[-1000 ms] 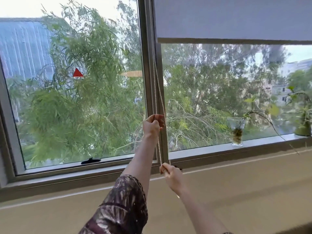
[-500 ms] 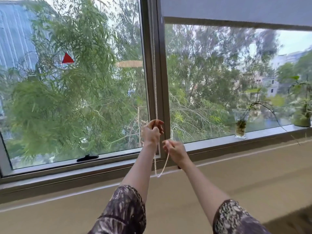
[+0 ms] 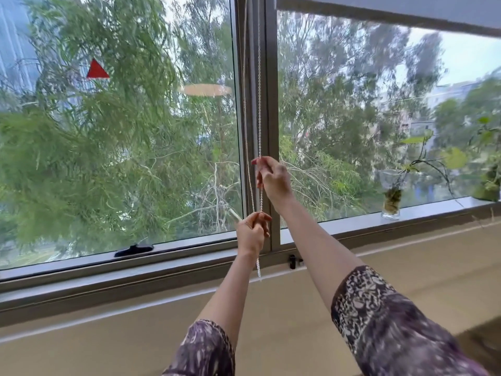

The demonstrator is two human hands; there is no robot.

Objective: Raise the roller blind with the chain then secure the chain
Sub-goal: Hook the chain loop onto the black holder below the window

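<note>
Chain (image 3: 259,77) is strung vertically at frame centre, pinched by the right hand (image 3: 274,178) above, clamped in the left hand (image 3: 252,230) grip below; a plant cutting (image 3: 392,198) is held in the right-side glass (image 3: 383,183)

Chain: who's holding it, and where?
Both hands hold the chain: the right hand pinches it higher up, the left hand grips it lower down.

red triangular sticker (image 3: 97,69) on left pane, black window handle (image 3: 134,249) on lower frame, clear glass vase of cuttings (image 3: 391,198) on grey sill (image 3: 439,208), leafy green trees (image 3: 108,158) outside
</note>
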